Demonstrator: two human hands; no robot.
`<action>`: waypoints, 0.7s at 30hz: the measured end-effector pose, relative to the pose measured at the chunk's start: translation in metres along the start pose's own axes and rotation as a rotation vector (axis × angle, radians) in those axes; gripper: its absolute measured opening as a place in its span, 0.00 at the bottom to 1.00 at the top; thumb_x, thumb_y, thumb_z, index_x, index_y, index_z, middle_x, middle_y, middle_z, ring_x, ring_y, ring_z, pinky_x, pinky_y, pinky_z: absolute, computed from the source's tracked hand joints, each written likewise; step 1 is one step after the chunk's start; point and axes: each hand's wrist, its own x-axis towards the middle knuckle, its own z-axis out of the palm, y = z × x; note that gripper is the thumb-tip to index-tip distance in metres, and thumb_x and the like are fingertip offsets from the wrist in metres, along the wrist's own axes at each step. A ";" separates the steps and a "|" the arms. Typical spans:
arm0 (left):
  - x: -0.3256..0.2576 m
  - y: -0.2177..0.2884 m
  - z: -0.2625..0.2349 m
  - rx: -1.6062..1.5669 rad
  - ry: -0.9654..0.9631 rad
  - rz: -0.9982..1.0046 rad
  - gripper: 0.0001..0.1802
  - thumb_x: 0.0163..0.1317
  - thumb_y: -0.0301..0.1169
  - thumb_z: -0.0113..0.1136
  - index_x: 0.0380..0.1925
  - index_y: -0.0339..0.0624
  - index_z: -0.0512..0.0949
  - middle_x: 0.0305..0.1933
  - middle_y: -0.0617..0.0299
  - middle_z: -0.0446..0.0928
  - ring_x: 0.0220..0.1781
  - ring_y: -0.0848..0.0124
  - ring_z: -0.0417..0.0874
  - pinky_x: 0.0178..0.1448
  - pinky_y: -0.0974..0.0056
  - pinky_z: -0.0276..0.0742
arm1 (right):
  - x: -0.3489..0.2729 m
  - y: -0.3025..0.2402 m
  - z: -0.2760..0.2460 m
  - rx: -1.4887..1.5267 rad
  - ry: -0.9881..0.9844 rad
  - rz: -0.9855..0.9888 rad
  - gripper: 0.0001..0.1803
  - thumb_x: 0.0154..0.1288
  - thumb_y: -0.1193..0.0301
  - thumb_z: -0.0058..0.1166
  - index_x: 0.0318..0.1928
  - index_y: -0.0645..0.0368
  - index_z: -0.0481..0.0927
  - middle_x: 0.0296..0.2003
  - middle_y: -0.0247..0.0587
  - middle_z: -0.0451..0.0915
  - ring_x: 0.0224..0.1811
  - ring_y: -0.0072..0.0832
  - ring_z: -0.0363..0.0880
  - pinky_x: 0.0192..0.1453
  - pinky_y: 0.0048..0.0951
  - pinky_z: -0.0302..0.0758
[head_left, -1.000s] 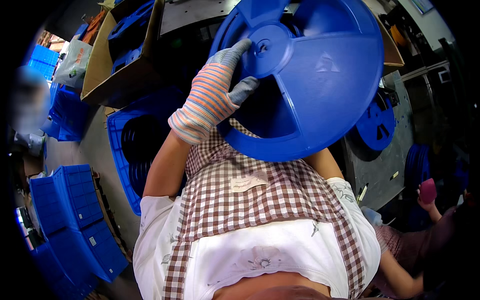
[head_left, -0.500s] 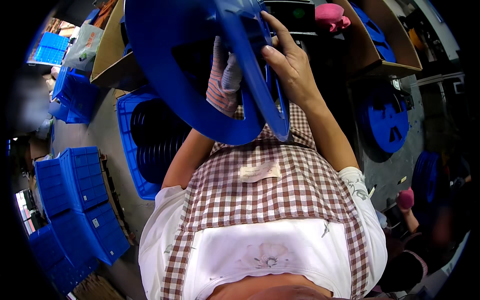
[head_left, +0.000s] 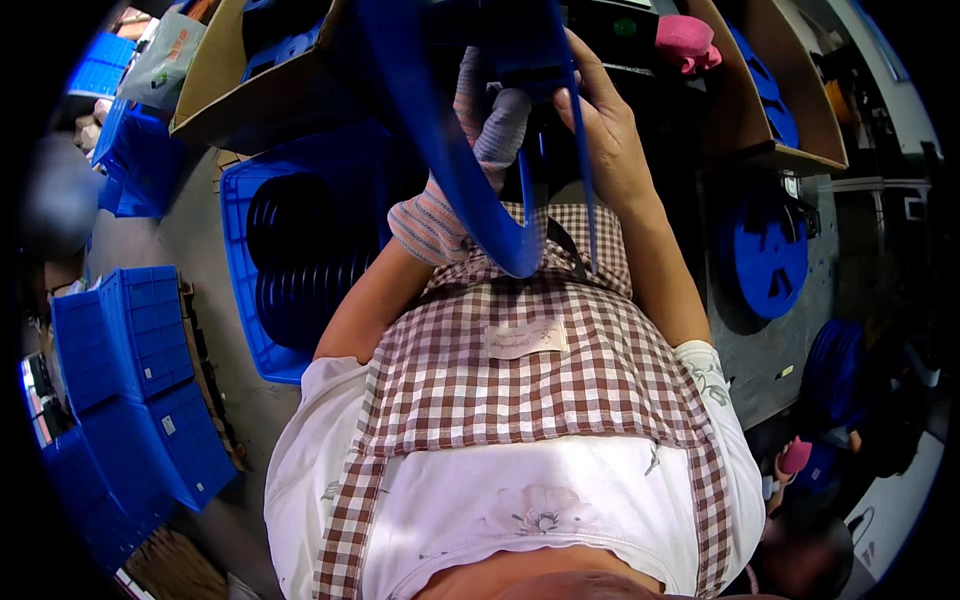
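Note:
In front of my chest is a blue plastic reel (head_left: 440,150) with two round flanges, tilted and seen nearly edge-on. My left hand (head_left: 502,130), in a striped knit glove, reaches between the flanges, its fingers bent at the hub. Bare, my right hand (head_left: 618,150) grips the outer side of the right flange, thumb near the hub and fingers behind it. The reel's upper part runs out of the picture, and the flanges partly hide the left palm.
To the left, a blue crate (head_left: 238,250) holds rows of black discs (head_left: 300,295). Cardboard boxes (head_left: 225,115) with blue parts flank the work spot. A pink bundle (head_left: 685,42) lies ahead. At right are another blue reel (head_left: 775,255) and a co-worker's pink-gloved hand (head_left: 796,457).
The reel has turned from showing a broad flange face to nearly edge-on. My gloved left hand has moved right, deeper between the flanges. My right hand has shifted slightly right, still on the reel.

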 end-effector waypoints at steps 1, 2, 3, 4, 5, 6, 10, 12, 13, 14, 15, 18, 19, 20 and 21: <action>0.005 0.003 0.006 0.104 0.050 -0.015 0.46 0.60 0.42 0.65 0.71 0.47 0.49 0.49 0.62 0.73 0.47 0.76 0.75 0.51 0.72 0.75 | 0.000 -0.001 0.000 0.052 0.028 0.049 0.34 0.66 0.59 0.50 0.70 0.52 0.61 0.33 0.28 0.71 0.33 0.17 0.68 0.44 0.21 0.68; 0.011 0.009 0.013 0.212 0.098 -0.034 0.43 0.61 0.40 0.64 0.71 0.46 0.51 0.44 0.64 0.74 0.42 0.78 0.75 0.48 0.73 0.75 | 0.000 0.004 -0.002 0.066 0.018 0.057 0.35 0.65 0.59 0.51 0.70 0.54 0.60 0.34 0.28 0.70 0.33 0.16 0.68 0.44 0.20 0.67; 0.011 0.021 0.022 0.226 0.114 -0.060 0.39 0.62 0.39 0.63 0.69 0.46 0.54 0.43 0.64 0.75 0.42 0.78 0.76 0.48 0.74 0.75 | 0.001 0.013 -0.007 0.080 0.009 0.065 0.36 0.65 0.59 0.52 0.70 0.57 0.60 0.34 0.28 0.70 0.34 0.16 0.67 0.44 0.20 0.67; 0.012 0.028 0.026 0.245 0.131 -0.088 0.36 0.64 0.38 0.62 0.68 0.45 0.57 0.42 0.65 0.75 0.42 0.79 0.76 0.47 0.74 0.76 | 0.002 0.015 -0.008 0.099 -0.001 0.074 0.37 0.64 0.58 0.52 0.70 0.59 0.59 0.34 0.28 0.70 0.34 0.16 0.67 0.44 0.19 0.66; 0.009 0.023 0.019 0.170 0.134 -0.209 0.32 0.64 0.37 0.60 0.66 0.45 0.60 0.42 0.65 0.75 0.42 0.79 0.76 0.47 0.74 0.76 | 0.003 0.011 -0.008 0.042 0.013 0.080 0.39 0.63 0.58 0.54 0.69 0.64 0.58 0.33 0.28 0.67 0.35 0.18 0.67 0.45 0.21 0.66; 0.004 0.012 0.007 0.093 0.135 -0.330 0.28 0.65 0.36 0.59 0.63 0.44 0.63 0.42 0.65 0.75 0.42 0.79 0.76 0.46 0.75 0.77 | 0.004 0.012 -0.005 0.075 0.013 0.057 0.40 0.63 0.57 0.54 0.69 0.64 0.58 0.33 0.29 0.67 0.35 0.20 0.67 0.46 0.22 0.66; 0.000 0.013 0.003 -0.112 0.129 -0.469 0.18 0.67 0.33 0.55 0.55 0.43 0.69 0.44 0.65 0.76 0.42 0.79 0.77 0.44 0.75 0.78 | 0.007 0.021 -0.009 0.012 -0.009 0.044 0.40 0.63 0.57 0.53 0.70 0.61 0.57 0.37 0.34 0.71 0.40 0.24 0.70 0.50 0.26 0.66; -0.003 -0.001 -0.001 -0.103 0.135 -0.390 0.20 0.66 0.37 0.57 0.56 0.42 0.69 0.45 0.64 0.76 0.44 0.79 0.77 0.45 0.76 0.77 | 0.008 0.021 -0.011 -0.078 -0.053 0.036 0.40 0.62 0.53 0.53 0.71 0.55 0.57 0.44 0.44 0.73 0.46 0.33 0.73 0.55 0.32 0.68; 0.000 -0.007 -0.003 -0.095 0.133 -0.344 0.22 0.66 0.38 0.58 0.56 0.42 0.69 0.46 0.64 0.75 0.44 0.78 0.78 0.46 0.76 0.77 | 0.009 0.012 -0.010 -0.101 -0.079 0.003 0.41 0.61 0.49 0.52 0.71 0.51 0.57 0.50 0.52 0.73 0.51 0.41 0.74 0.58 0.37 0.70; 0.001 0.019 0.016 0.010 0.064 -0.160 0.28 0.65 0.43 0.58 0.60 0.42 0.65 0.50 0.61 0.74 0.49 0.75 0.76 0.52 0.73 0.74 | 0.010 0.003 -0.012 -0.134 -0.099 -0.030 0.42 0.60 0.45 0.52 0.71 0.48 0.57 0.55 0.59 0.74 0.56 0.49 0.75 0.61 0.43 0.71; 0.001 0.047 0.033 0.111 0.022 0.033 0.35 0.64 0.48 0.58 0.64 0.42 0.60 0.54 0.59 0.73 0.55 0.71 0.75 0.58 0.70 0.72 | 0.011 -0.006 -0.018 -0.208 -0.121 -0.014 0.44 0.59 0.45 0.53 0.72 0.46 0.56 0.57 0.60 0.72 0.59 0.50 0.74 0.62 0.42 0.69; 0.011 0.054 -0.010 -0.506 -0.068 -0.150 0.39 0.63 0.49 0.58 0.66 0.37 0.58 0.58 0.55 0.73 0.61 0.67 0.73 0.67 0.66 0.68 | 0.023 -0.027 -0.037 -0.368 -0.188 -0.107 0.44 0.58 0.46 0.55 0.71 0.45 0.56 0.57 0.60 0.73 0.61 0.51 0.72 0.64 0.41 0.67; 0.011 0.045 -0.032 -0.797 -0.073 -0.209 0.37 0.63 0.48 0.59 0.64 0.36 0.61 0.56 0.54 0.74 0.60 0.67 0.74 0.66 0.66 0.68 | 0.029 -0.030 -0.042 -0.360 -0.204 -0.086 0.43 0.57 0.47 0.56 0.71 0.43 0.58 0.56 0.58 0.74 0.61 0.50 0.72 0.65 0.40 0.66; 0.023 0.059 -0.024 -0.503 -0.027 -0.274 0.31 0.64 0.45 0.58 0.58 0.35 0.66 0.52 0.54 0.76 0.54 0.67 0.77 0.59 0.66 0.74 | 0.036 -0.031 -0.051 -0.375 -0.246 -0.073 0.42 0.56 0.47 0.57 0.70 0.42 0.59 0.56 0.57 0.74 0.60 0.49 0.73 0.65 0.40 0.66; 0.035 0.076 -0.016 -0.184 -0.012 -0.351 0.25 0.65 0.43 0.57 0.53 0.35 0.70 0.48 0.54 0.77 0.48 0.68 0.81 0.52 0.65 0.79 | 0.046 -0.033 -0.060 -0.391 -0.290 -0.059 0.42 0.56 0.48 0.57 0.70 0.41 0.60 0.56 0.56 0.75 0.60 0.49 0.73 0.65 0.40 0.66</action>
